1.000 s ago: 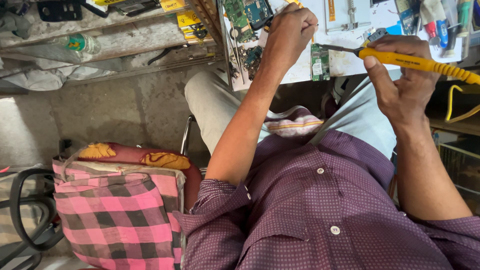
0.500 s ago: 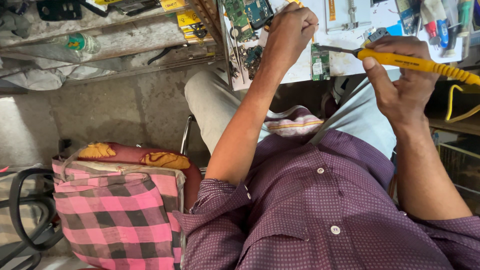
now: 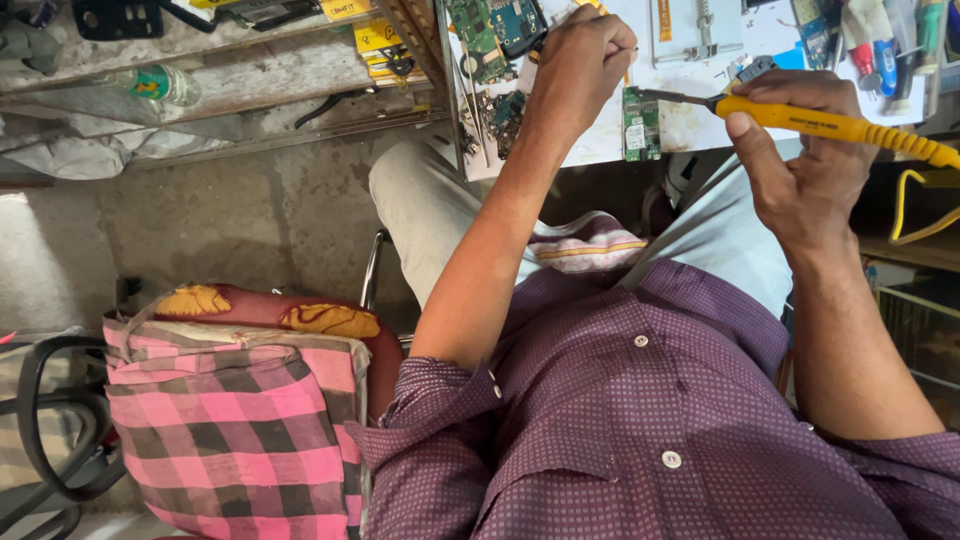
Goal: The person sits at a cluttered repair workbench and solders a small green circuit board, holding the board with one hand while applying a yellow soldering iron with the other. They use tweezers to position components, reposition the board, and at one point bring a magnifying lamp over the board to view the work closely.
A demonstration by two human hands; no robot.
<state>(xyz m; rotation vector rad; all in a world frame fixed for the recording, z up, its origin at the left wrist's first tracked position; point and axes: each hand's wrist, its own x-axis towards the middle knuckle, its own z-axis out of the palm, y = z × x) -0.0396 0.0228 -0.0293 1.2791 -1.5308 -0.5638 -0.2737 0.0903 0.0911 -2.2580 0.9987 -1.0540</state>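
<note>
Gripping a yellow-handled soldering iron, the right hand has its fingers wrapped tight round the handle, thumb pressed along the near side. The iron's dark tip points left and reaches a small green circuit board lying on the white bench at the far edge of the scene. The left hand is curled into a loose fist just left of that board, fingers together over something thin; what it pinches is too hidden to tell. Further left on the bench lie more boards, green and blue, with loose parts around them. At the far right stand several tools with coloured handles; whether they sit in a holder cannot be told.

Left of the bench, a worn shelf carries a plastic bottle lying on its side and some yellow packets. Below is a grey concrete floor. Near left, a pink checked bag stands beside the person's purple shirt.
</note>
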